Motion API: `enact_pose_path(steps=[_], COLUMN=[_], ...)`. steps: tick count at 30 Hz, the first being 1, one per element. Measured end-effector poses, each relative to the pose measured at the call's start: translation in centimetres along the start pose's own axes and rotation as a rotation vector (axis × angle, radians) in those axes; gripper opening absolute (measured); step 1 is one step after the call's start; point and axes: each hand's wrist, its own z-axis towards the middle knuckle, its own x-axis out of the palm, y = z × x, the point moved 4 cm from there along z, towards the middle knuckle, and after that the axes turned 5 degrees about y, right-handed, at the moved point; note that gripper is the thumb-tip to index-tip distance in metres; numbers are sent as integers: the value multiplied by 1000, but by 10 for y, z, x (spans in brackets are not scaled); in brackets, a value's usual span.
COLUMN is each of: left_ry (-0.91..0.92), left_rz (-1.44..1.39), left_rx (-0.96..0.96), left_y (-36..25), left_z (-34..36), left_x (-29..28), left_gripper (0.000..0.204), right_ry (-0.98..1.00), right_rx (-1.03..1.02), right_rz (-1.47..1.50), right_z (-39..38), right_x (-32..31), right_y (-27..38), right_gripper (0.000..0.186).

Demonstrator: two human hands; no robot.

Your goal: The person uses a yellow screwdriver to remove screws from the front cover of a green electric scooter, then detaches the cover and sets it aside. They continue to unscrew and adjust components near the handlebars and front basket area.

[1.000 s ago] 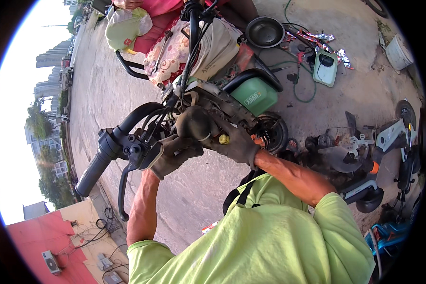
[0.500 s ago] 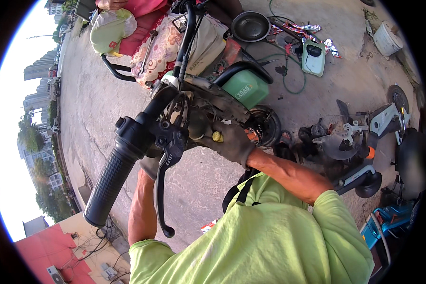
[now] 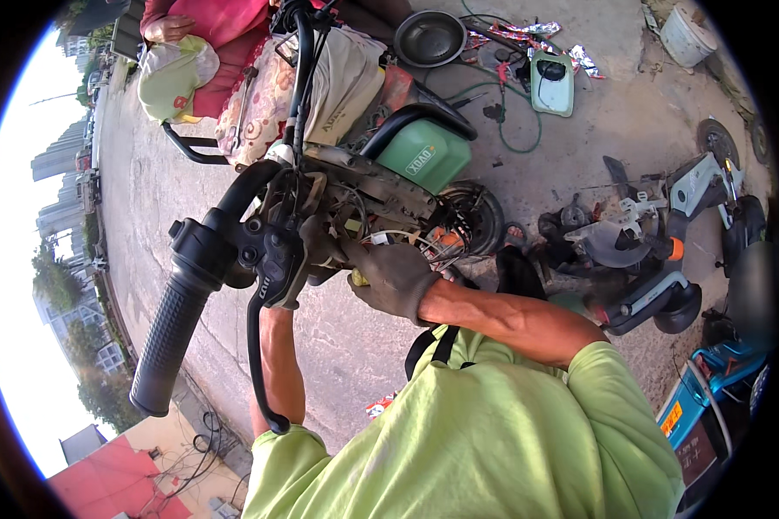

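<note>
A dismantled electric bike's front frame (image 3: pixel 389 199) fills the middle, with wiring and a green plastic box (image 3: pixel 424 154) beside it. Its black handlebar grip (image 3: pixel 169 350) and brake lever (image 3: pixel 260 363) angle down-left. My gloved right hand (image 3: pixel 388 278) is curled at the wiring below the frame, a small yellow round object (image 3: pixel 360 277) at its fingers; what it grips is unclear. My gloved left hand (image 3: pixel 316 246) is mostly hidden behind the lever assembly, its fingers near the wiring.
A person in pink (image 3: pixel 234 22) sits behind the bike, beside a floral cloth (image 3: pixel 251 117). A black basin (image 3: pixel 428 36), hoses, a pale green container (image 3: pixel 552 86) and a white bucket (image 3: pixel 684 39) lie at upper right. Scooter parts (image 3: pixel 697 186) and a blue vehicle (image 3: pixel 701 389) stand right.
The handlebar has swung and shifted down over my left hand. My right hand has moved down-left, the dark rounded housing it held is no longer visible, and more wiring shows. The view has shifted.
</note>
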Motion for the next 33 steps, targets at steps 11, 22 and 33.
enact_pose_path(steps=[11, 22, 33], left_ry=[56, 73, 75], left_rz=[-2, 11, 6], left_rx=[-12, -17, -23], left_y=[8, 9, 17], left_z=[-4, -8, -6], left_x=[-25, -25, -21], left_gripper=[20, 22, 24], right_ry=[-530, -559, -125], right_rx=[119, 301, 360], right_rz=[398, 1102, 910], right_z=[-68, -75, -103], right_x=[-104, -116, -52], right_y=[-64, -96, -92], right_gripper=[35, 37, 39])
